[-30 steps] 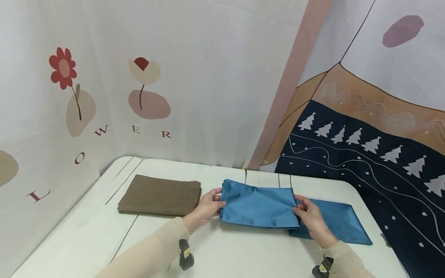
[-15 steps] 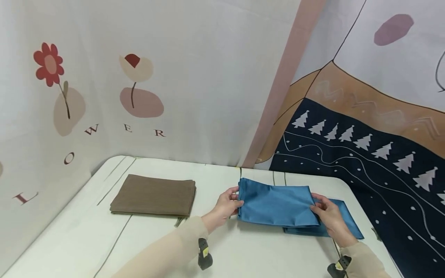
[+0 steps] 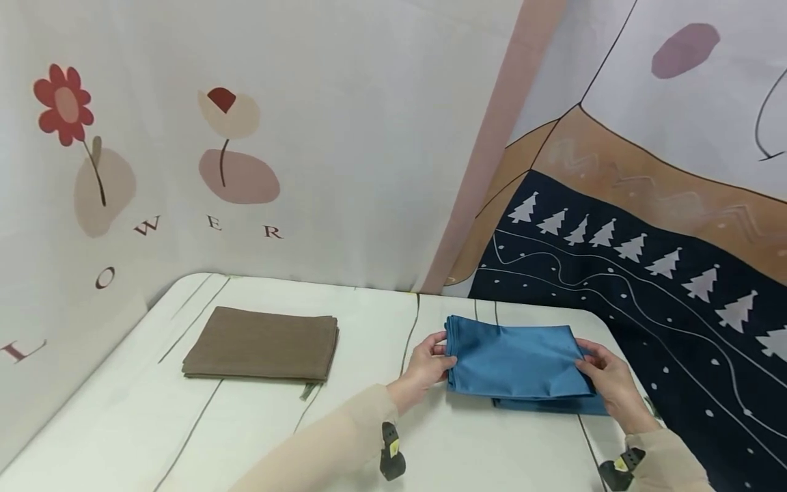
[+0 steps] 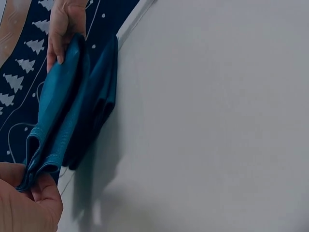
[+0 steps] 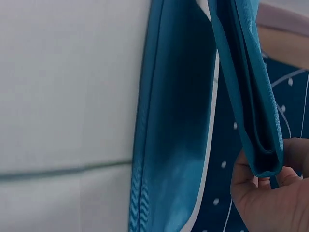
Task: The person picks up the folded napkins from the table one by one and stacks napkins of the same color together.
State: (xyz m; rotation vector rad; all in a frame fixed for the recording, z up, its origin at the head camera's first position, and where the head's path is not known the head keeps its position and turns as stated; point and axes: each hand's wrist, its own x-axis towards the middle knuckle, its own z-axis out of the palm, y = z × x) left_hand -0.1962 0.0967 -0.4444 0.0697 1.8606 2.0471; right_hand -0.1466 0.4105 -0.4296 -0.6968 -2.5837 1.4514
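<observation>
A folded blue cloth (image 3: 516,359) is held just above a second blue cloth (image 3: 553,404) that lies flat on the white table (image 3: 246,424). My left hand (image 3: 427,365) pinches the folded cloth's left end, seen close in the left wrist view (image 4: 34,198). My right hand (image 3: 605,379) pinches its right end, where the folded edge (image 5: 265,164) rests between thumb and fingers (image 5: 263,198). In the left wrist view the blue cloth (image 4: 63,111) sags between both hands. The lower blue cloth (image 5: 169,145) shows beneath in the right wrist view.
A folded brown cloth (image 3: 261,343) lies on the table's left half. Printed fabric backdrops hang behind: a flower design (image 3: 61,109) at left, a dark blue tree pattern (image 3: 645,287) at right. The table's right edge is close to the blue cloths.
Both hands have carried the folded blue cloth to the right, so it now sits nearly over the lower blue cloth. The brown cloth has not moved.
</observation>
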